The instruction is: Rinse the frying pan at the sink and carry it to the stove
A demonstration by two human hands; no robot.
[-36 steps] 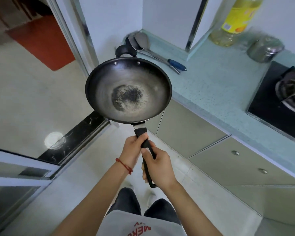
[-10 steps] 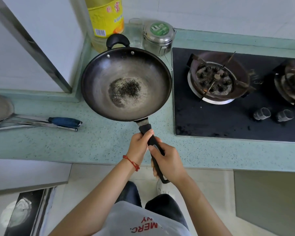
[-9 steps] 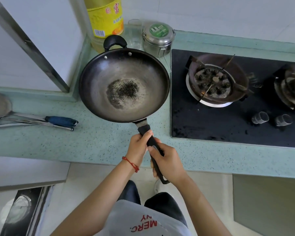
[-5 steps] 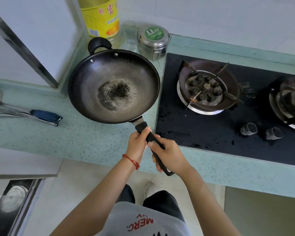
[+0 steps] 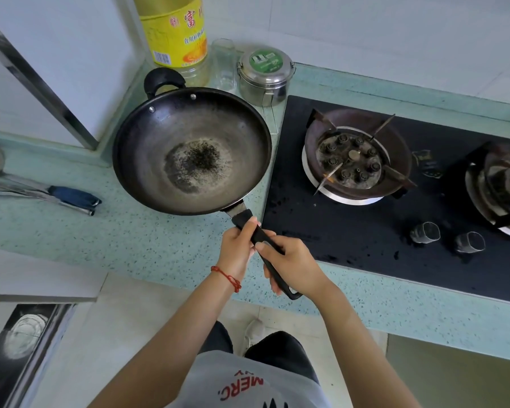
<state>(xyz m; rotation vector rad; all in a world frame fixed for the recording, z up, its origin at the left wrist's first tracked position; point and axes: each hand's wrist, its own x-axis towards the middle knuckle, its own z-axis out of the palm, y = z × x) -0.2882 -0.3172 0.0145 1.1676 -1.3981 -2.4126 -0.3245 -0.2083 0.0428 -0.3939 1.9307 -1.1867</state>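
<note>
Grey shirt (image 5: 248,384), red "MERC" lettering

Both hands, left hand (image 5: 238,251) and right hand (image 5: 293,269), clasp the frying pan (image 5: 192,151) by its handle, over the table (image 5: 109,240), left of the stove (image 5: 357,228).

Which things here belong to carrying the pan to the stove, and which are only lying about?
Belong to the job:
frying pan
left hand
right hand
near burner

Only lying about:
oil bottle
steel tin
empty glass
blue-handled utensils
</note>
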